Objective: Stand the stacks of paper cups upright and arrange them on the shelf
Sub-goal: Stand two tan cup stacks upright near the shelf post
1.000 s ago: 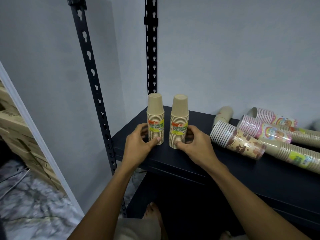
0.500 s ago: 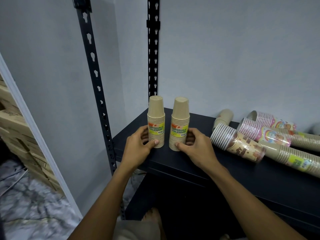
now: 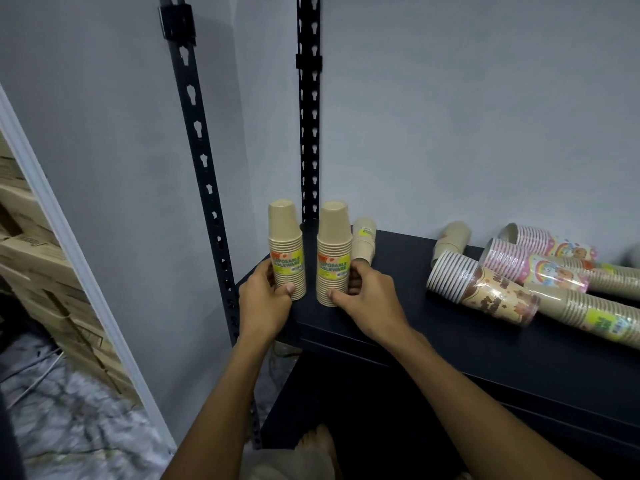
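Observation:
Two tan cup stacks with yellow labels stand upright side by side at the left end of the black shelf (image 3: 433,327). My left hand (image 3: 265,299) grips the base of the left stack (image 3: 285,247). My right hand (image 3: 367,299) grips the base of the right stack (image 3: 333,251). A third tan stack (image 3: 363,240) stands behind the right one, partly hidden. At the right, several wrapped stacks lie on their sides: a brown printed stack (image 3: 485,289), a pink rainbow stack (image 3: 533,265), a long tan stack (image 3: 595,317) and a small tan stack (image 3: 450,239).
Two black slotted uprights (image 3: 204,188) (image 3: 308,133) rise at the shelf's left corner against a grey wall. Stacked cardboard boxes (image 3: 31,258) show past a white door frame at far left. A bare foot (image 3: 317,441) stands on the floor below the shelf.
The two upright stacks and both hands have stayed in place; the camera shifted slightly, bringing a third upright stack behind the right one into sight.

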`<control>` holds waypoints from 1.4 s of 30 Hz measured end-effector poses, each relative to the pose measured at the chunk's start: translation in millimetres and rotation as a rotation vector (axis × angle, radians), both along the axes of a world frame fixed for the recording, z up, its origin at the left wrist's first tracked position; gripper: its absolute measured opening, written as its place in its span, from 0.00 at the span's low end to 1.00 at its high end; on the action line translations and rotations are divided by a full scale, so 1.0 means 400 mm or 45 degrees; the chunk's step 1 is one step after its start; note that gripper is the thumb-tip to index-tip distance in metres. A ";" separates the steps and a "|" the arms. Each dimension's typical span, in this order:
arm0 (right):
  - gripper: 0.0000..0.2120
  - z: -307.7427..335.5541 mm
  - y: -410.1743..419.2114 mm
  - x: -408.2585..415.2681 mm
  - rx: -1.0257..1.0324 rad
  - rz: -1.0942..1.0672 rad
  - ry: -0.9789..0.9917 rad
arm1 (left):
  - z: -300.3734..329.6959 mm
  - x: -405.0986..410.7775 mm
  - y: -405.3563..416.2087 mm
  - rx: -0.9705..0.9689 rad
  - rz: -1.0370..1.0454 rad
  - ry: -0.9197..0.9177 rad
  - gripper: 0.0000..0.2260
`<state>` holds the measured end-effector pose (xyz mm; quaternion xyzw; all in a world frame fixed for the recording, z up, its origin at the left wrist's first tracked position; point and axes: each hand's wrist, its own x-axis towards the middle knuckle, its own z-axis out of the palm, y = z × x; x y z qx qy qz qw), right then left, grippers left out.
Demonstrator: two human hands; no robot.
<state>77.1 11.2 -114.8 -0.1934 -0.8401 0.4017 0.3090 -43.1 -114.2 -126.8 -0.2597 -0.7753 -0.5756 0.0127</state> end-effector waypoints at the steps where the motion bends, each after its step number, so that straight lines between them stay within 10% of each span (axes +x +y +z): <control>1: 0.21 -0.001 -0.006 -0.014 -0.007 -0.006 0.010 | 0.002 -0.002 -0.001 -0.005 0.019 -0.001 0.22; 23: 0.16 0.007 0.152 -0.277 -0.030 -0.168 -0.091 | 0.060 -0.151 0.183 -0.223 -0.019 0.010 0.21; 42: 0.24 -0.016 0.196 -0.254 -0.132 0.088 0.041 | 0.016 -0.150 0.158 0.108 0.109 -0.147 0.22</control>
